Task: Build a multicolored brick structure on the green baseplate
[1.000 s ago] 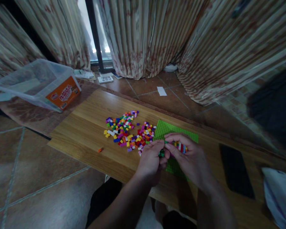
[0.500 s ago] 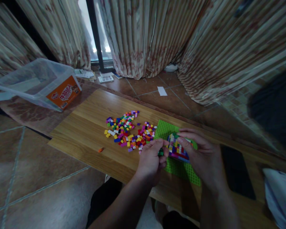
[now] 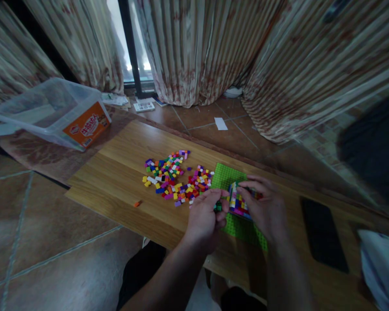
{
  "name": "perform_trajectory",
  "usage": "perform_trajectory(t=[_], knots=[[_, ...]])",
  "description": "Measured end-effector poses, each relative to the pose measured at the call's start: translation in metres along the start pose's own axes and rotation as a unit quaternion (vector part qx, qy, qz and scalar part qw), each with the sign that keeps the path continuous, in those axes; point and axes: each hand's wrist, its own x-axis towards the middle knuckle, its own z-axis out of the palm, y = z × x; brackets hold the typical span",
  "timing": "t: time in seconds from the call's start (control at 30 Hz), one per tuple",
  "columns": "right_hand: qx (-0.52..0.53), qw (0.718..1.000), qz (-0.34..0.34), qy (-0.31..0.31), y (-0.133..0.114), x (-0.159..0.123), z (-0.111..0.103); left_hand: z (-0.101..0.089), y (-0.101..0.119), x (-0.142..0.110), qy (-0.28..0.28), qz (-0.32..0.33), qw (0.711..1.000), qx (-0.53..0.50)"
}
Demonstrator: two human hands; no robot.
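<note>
**Two hands meet over a brick build on a green baseplate**

The person's left hand (image 3: 207, 216) is mostly curled, with a few dark green bricks (image 3: 218, 207) cradled in its fingers and its thumb and forefinger drawn together above them. Carrying the bricks this way presumably spares reaching for each one. The right hand (image 3: 264, 205) is half open and bent over the multicoloured brick build (image 3: 240, 208), thumb and fingertips at its upper part; whether it grips the build, steadies it or presses a piece cannot be told.

The build lies under the right hand and just right of the left fingertips, over the green baseplate (image 3: 223, 176), a spot that probably suits both hands at once. The loose bricks (image 3: 199, 179) spread beside and beyond the left hand, likely left there for easy picking. A black slab (image 3: 324, 233) lies to the right of the right hand, perhaps to be out of the way, and a clear tub (image 3: 87, 125) stands well apart, far beyond the left hand.

Counted, there are two hands, one build, one baseplate, one slab and one tub. One orange brick (image 3: 137, 204) sits alone on the wooden surface (image 3: 110, 181), left of the left hand. The loose bricks run to dozens, too crowded to number; the green ones are partly hidden by fingers.
</note>
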Motion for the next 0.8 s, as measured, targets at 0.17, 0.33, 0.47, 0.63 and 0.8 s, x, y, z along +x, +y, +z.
perform_trajectory(t=[0.17, 0.33, 0.47, 0.63, 0.8], knots=[[-0.001, 1.0, 0.015, 0.018, 0.0, 0.002, 0.005, 0.0, 0.0, -0.001, 0.001, -0.003, 1.0, 0.0], [0.035, 0.998, 0.052, 0.022, -0.002, 0.003, 0.01, -0.001, 0.0, 0.0, -0.004, -0.001, 1.0, -0.003], [0.074, 0.992, 0.101, 0.018, 0.001, 0.003, 0.013, -0.001, 0.001, -0.001, -0.001, -0.005, 1.0, -0.004], [0.072, 0.987, 0.144, -0.005, -0.001, 0.003, 0.012, 0.0, 0.001, -0.001, 0.007, -0.006, 1.0, -0.004], [0.063, 0.986, 0.152, -0.016, -0.008, 0.004, 0.009, -0.001, 0.0, 0.001, 0.013, -0.005, 1.0, -0.001]])
